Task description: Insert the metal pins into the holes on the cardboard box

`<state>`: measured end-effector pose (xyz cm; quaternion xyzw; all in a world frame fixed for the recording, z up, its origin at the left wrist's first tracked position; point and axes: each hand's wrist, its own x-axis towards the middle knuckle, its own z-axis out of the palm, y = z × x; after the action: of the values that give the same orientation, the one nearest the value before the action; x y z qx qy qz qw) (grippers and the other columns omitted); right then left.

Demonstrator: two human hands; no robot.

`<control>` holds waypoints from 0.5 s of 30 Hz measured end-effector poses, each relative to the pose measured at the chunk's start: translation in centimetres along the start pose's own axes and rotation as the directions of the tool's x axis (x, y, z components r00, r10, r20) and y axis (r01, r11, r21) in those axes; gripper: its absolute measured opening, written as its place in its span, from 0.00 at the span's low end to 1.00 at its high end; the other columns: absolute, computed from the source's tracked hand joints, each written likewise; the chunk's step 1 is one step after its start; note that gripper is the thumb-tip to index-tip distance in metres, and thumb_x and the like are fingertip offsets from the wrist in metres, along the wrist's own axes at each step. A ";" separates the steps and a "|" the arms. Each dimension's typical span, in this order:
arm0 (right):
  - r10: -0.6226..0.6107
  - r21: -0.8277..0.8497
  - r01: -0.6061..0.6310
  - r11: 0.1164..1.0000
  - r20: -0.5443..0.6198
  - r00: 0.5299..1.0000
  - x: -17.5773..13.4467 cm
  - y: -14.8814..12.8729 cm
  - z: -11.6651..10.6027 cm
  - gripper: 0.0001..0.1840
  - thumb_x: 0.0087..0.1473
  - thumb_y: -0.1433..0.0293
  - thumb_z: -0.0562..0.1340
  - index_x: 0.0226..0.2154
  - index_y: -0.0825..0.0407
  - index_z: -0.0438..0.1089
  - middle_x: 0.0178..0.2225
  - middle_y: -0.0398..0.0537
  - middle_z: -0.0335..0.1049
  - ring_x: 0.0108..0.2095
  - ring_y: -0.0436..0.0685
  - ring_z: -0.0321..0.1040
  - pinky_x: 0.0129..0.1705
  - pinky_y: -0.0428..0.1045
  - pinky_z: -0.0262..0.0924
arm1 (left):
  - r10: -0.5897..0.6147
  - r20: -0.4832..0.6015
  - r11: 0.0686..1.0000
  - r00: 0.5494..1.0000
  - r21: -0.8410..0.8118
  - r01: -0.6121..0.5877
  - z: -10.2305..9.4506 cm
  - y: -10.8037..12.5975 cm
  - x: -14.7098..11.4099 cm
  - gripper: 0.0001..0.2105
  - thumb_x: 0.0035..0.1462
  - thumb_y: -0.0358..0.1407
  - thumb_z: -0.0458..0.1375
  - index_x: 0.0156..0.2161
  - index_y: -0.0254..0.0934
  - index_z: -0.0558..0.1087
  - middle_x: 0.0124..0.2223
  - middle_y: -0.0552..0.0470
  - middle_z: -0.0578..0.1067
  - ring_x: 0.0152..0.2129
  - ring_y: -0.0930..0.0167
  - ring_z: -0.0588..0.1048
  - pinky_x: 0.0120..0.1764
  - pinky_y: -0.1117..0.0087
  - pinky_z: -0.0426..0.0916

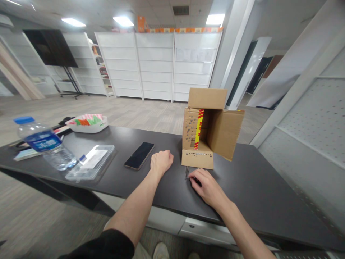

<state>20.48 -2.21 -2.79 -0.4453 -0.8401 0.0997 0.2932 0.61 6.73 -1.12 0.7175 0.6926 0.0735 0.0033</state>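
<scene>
A cardboard box point(191, 126) stands on the dark table with its open side toward me and its flaps spread. Small metal heads dot its left wall, and a row of dots runs along the lower flap point(198, 159). In front of that flap lie several thin, nail-like metal pieces point(187, 172), side by side. My right hand point(205, 185) rests on the table with thumb and forefinger pinched at the ends of these pieces. Left of the box, my left hand point(161, 161) lies curled into a fist on the tabletop; its palm side is hidden.
A phone point(139, 155) lies left of my left hand. Farther left are a clear plastic case point(94, 162), a water bottle point(44, 142) with a blue cap and a white tray point(90, 127) holding colourful packets. The table's front edge point(172, 208) runs below my forearms.
</scene>
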 end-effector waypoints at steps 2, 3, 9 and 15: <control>0.001 -0.002 -0.001 1.000 0.000 1.000 0.0 0.0 0.0 0.08 0.58 0.75 0.54 0.37 0.50 0.68 0.36 0.48 0.69 0.38 0.56 0.65 0.41 0.51 0.59 | -0.004 0.005 1.000 1.000 -0.002 0.004 -0.1 0.0 0.0 0.19 0.59 0.40 0.42 0.38 0.37 0.75 0.36 0.41 0.78 0.35 0.60 0.77 0.38 0.63 0.67; 0.003 -0.003 -0.003 1.000 0.000 1.000 0.0 0.0 0.0 0.08 0.58 0.75 0.55 0.37 0.50 0.68 0.36 0.48 0.69 0.38 0.56 0.65 0.41 0.51 0.59 | -0.007 0.011 1.000 1.000 -0.003 0.007 -0.1 0.1 0.0 0.19 0.59 0.40 0.42 0.38 0.37 0.75 0.37 0.41 0.78 0.35 0.61 0.77 0.38 0.63 0.67; -0.007 -0.047 0.007 0.999 0.000 1.000 0.0 -0.4 -0.3 0.07 0.58 0.73 0.55 0.37 0.50 0.68 0.35 0.48 0.69 0.38 0.56 0.66 0.41 0.51 0.60 | -0.015 0.028 1.000 1.000 -0.004 0.015 -0.1 0.1 0.0 0.20 0.59 0.40 0.41 0.39 0.37 0.75 0.38 0.40 0.77 0.36 0.61 0.77 0.40 0.63 0.67; -0.024 -0.116 0.022 0.993 -0.014 1.000 0.5 -1.0 0.0 0.08 0.57 0.70 0.58 0.40 0.50 0.69 0.39 0.50 0.68 0.40 0.57 0.65 0.44 0.53 0.60 | 0.001 0.013 1.000 1.000 -0.005 -0.001 0.1 0.1 0.0 0.20 0.59 0.40 0.41 0.39 0.37 0.75 0.37 0.40 0.77 0.36 0.60 0.77 0.39 0.63 0.67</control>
<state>19.57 -2.38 -2.16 -0.4525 -0.8473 0.0438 0.2745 0.72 6.71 -1.20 0.7184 0.6920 0.0707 0.0096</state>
